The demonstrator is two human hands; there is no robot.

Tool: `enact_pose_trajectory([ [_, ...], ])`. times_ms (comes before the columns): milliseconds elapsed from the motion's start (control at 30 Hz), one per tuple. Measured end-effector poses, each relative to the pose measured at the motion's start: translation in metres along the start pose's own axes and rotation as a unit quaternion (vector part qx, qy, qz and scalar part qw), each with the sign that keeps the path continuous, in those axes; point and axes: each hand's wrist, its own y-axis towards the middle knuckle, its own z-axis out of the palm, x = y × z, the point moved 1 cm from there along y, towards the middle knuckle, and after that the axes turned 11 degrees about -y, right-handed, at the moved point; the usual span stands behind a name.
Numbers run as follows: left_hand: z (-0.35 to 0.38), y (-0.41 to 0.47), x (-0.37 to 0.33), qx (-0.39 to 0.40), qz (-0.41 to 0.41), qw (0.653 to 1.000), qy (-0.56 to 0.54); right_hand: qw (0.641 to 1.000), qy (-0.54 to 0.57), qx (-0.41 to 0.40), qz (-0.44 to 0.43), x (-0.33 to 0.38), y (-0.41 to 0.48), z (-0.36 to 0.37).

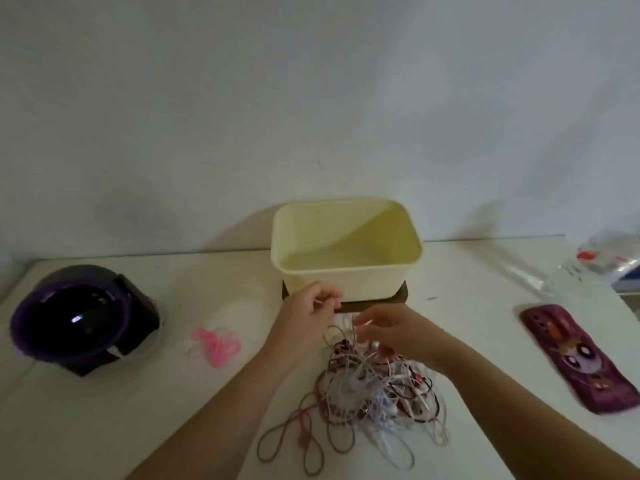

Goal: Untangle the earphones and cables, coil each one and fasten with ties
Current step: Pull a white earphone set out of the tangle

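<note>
Tangle point(374, 386) of earphones and cables sits on the worktop point(485, 341) at lower centre of the frame. Its white, pink, black and brownish cords are knotted together, and loose brown loops trail toward the lower left. Both hands work at its upper edge, just below the cream bin point(346, 282). The left hand point(304, 308) pinches a thin white strand point(327, 301) between thumb and fingertips. The right hand point(388, 329) pinches what looks like the same strand a little lower and to the right, though blur keeps this uncertain. The short stretch between them runs roughly left to right, slightly slanted. From the right hand the cords drop down into the heap, so the knot lies directly below that hand, the nearer of the two. By my reading the untangling is at an early stage, since nothing lies coiled. Freeing this strand likely means drawing it up the frame, away from the heap. The pink ties point(214, 344) lie piled at centre left, well apart from the heap and closer to the left hand.
</note>
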Motion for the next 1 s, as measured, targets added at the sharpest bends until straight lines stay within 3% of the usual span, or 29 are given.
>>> enact_pose_trajectory([
  [100,0.013,-0.010,0.032,0.034,-0.020,0.999,0.035,0.978,-0.201,0.055,-0.026,-0.025,0.010,0.017],
  [200,0.028,-0.019,0.058,0.073,-0.020,0.996,0.042,0.958,-0.254,0.066,-0.111,-0.037,0.021,0.033],
  [300,0.032,-0.019,0.077,0.061,0.016,0.997,0.043,0.940,-0.294,-0.003,-0.175,-0.045,0.036,0.035],
  [500,0.036,-0.023,0.107,0.119,0.114,0.971,0.175,0.920,-0.326,-0.155,-0.154,-0.063,0.060,0.041],
  [633,0.041,-0.026,0.120,0.082,0.171,0.960,0.207,0.892,-0.328,-0.245,-0.191,-0.075,0.067,0.051],
  [833,0.041,-0.028,0.122,0.054,0.211,0.959,0.180,0.881,-0.298,-0.269,-0.250,-0.079,0.067,0.053],
  [1000,0.041,-0.032,0.119,0.035,0.222,0.960,0.166,0.895,-0.254,-0.255,-0.262,-0.081,0.063,0.047],
])
